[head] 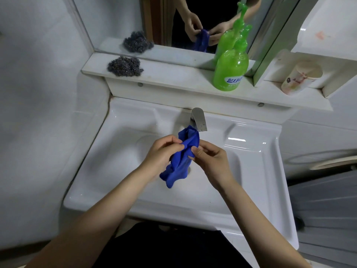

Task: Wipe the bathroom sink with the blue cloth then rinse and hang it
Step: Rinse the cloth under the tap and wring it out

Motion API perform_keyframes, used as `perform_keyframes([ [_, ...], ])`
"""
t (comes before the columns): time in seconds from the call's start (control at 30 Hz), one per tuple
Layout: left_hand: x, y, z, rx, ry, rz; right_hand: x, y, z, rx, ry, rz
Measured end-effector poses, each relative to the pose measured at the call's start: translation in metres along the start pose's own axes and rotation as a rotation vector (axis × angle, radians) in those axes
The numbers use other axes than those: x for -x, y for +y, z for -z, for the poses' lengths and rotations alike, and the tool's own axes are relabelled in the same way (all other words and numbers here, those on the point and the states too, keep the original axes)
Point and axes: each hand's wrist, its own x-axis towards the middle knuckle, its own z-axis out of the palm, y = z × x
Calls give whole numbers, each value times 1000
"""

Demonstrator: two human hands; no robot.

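Fingers [173,140] of our left hand [161,152]: curled, thumb and fingertips pinching the cloth [181,163] on its left edge, near the top. Fingers of our right hand [211,158]: curled likewise, thumb and forefinger pinching the same cloth on its right edge, about level with the left grip. Cloth: blue, bunched into a loose upright roll between our two hands. Its top fold stands above the grips, just below the spout of the tap [199,118]; whether it touches the spout we cannot tell. Its lower end hangs free over the basin. Sink [116,151]: white, rectangular, glossy; we hold hands and cloth over its middle, and a sliver of the drain [189,169] shows just right of the hanging cloth. Tap: metal, flat-topped, set at the centre of the back rim. Shelf [173,76]: white, behind and above the sink. On it we list, left, one wad of steel wool [125,66]; right, one green pump bottle [230,74], upright, with a white-and-blue label. Mirror [119,20]: above the shelf, reflecting both hands on the cloth, the wool and the bottle. Niche right of the mirror: one cup [299,78], pale, flower-printed; how it stands we cannot tell. Our forearms: bare, entering from the bottom edge.
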Motion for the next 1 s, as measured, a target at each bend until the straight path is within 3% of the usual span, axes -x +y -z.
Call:
perform_keyframes([
  [0.13,-5,-7,6,-156,179,-7,-3,-6,0,53,90,-112],
  [0.23,-5,-6,16,-283,149,-58,-8,-10,6,164,177,-178],
  [0.37,-9,0,46,-453,44,-102,-5,-29,31,562,15,-80],
  [0.47,-14,10,70,-660,83,-198,-2,-53,51,835,-28,56],
  [0.63,-8,21,88,-1000,155,-538,12,-68,67,750,38,222],
  [0.7,-8,3,92,-1149,159,-444,12,-52,70,828,39,187],
  [0.8,-6,-24,87,-1068,116,-144,8,-24,79,930,13,86],
  [0.9,5,-19,84,-792,173,-176,14,-34,82,797,33,72],
  [1.0,18,4,80,-377,243,-170,24,-45,84,384,78,65],
])
